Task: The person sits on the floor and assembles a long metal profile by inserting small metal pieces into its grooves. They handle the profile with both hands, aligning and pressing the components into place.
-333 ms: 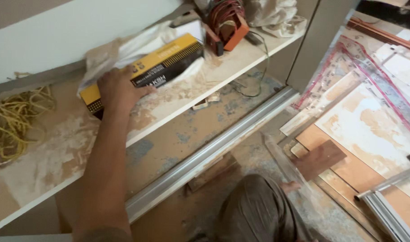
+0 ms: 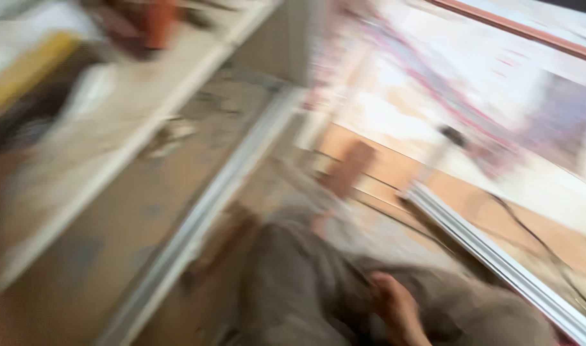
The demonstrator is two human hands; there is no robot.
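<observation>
Grey trouser knee — right hand resting

One head view, badly blurred.
We look steeply down, close over our trousered knee, the shelf at upper left.

I am looking down through heavy blur at a dusty, pale-stained floor. A white shelf board is running diagonally across the upper left. A metal rail is lying along the floor below it, and another rail is lying at the right beside tan wooden boards. Bright light is washing over pale sheeting at the upper right.
</observation>
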